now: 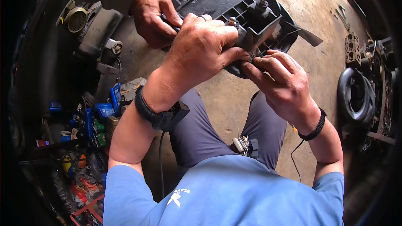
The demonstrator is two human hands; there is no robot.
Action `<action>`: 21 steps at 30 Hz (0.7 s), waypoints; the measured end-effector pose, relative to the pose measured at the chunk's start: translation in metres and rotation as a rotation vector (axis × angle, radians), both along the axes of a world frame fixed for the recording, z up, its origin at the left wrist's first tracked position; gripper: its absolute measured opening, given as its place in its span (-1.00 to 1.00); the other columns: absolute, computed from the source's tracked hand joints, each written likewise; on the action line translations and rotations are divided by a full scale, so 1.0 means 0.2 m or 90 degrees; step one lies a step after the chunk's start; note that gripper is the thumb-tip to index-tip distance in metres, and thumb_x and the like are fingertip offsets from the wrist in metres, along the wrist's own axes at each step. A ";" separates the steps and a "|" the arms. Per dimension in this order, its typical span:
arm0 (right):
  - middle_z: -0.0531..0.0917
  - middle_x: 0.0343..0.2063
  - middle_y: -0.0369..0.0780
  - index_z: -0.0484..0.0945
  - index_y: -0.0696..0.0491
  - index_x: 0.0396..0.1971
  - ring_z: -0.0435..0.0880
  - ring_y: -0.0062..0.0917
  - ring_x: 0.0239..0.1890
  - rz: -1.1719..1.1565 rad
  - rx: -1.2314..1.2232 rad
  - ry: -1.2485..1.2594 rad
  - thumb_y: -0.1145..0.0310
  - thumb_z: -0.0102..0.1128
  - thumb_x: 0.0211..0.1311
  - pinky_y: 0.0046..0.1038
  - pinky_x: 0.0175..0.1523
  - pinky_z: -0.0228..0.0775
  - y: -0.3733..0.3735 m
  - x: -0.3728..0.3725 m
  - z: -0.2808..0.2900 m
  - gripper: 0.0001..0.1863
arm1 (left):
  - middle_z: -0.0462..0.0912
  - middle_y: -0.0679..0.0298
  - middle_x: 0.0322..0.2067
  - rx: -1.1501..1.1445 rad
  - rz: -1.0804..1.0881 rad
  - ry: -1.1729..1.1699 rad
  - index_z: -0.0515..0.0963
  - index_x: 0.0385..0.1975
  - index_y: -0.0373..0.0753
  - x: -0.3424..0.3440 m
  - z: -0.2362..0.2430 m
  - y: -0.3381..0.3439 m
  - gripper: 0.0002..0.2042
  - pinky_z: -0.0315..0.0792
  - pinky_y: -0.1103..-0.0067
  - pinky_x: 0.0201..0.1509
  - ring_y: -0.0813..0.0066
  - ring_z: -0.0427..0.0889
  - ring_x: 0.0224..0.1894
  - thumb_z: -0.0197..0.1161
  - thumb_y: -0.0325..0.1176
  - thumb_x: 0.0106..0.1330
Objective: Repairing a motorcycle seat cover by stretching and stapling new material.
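Observation:
A large black plastic panel with a grille and ribbed pockets is held up in front of me. My left hand is closed at its near edge, thumb stretched toward the right. Close beside that thumb, the fingers of my right hand pinch the same near edge; the exact spot under the fingertips is hidden. Two metal-tipped fittings, one a small ball-topped stud, stand up from the panel. Another person's hand, in a grey-beige sleeve, is closed around something dark at the panel's left side.
Blue bottles and mixed clutter crowd the left side. Dark machine parts lie at the upper left. A black inner tube and metal parts stand along the right. Concrete floor shows around my legs.

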State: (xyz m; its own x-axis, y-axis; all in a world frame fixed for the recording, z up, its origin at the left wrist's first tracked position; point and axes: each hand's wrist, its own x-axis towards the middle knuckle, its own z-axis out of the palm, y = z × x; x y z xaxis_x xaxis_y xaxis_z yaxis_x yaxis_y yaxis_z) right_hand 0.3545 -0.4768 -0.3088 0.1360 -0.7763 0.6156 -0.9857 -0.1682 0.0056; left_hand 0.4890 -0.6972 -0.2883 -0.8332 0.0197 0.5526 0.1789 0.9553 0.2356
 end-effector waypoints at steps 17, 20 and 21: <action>0.73 -0.20 -0.18 0.83 0.10 0.00 0.77 -0.23 -0.14 -0.040 0.075 -0.021 0.61 0.42 -0.16 -0.24 0.10 0.73 -0.03 0.05 0.06 -0.45 | 0.82 0.33 -0.08 0.004 -0.083 0.220 0.86 -0.06 -0.15 0.22 -0.22 -0.03 -0.64 0.50 0.37 0.10 0.33 0.75 0.00 0.59 -0.46 0.08; 0.72 -0.21 -0.19 0.83 0.07 0.01 0.78 -0.24 -0.13 -0.053 0.080 -0.031 0.59 0.45 -0.11 -0.24 0.12 0.74 -0.03 0.06 0.06 -0.47 | 0.80 0.36 -0.05 -0.022 -0.114 0.226 0.86 -0.04 -0.12 0.21 -0.22 -0.04 -0.63 0.48 0.37 0.10 0.39 0.73 -0.01 0.55 -0.45 0.09; 0.72 -0.22 -0.20 0.83 0.07 0.01 0.78 -0.25 -0.12 -0.055 0.080 -0.044 0.58 0.46 -0.09 -0.24 0.12 0.74 -0.03 0.07 0.06 -0.48 | 0.80 0.38 -0.04 -0.034 -0.143 0.235 0.86 -0.03 -0.10 0.20 -0.22 -0.06 -0.63 0.48 0.37 0.09 0.41 0.72 -0.01 0.54 -0.44 0.09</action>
State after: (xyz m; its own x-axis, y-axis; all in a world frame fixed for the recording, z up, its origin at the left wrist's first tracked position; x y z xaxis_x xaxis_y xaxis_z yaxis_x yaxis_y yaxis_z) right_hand 0.3675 -0.4822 -0.2970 0.0262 -0.8551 0.5178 -0.9939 -0.0777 -0.0780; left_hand 0.5285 -0.7095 -0.3332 -0.5521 0.2147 0.8056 0.4458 0.8925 0.0677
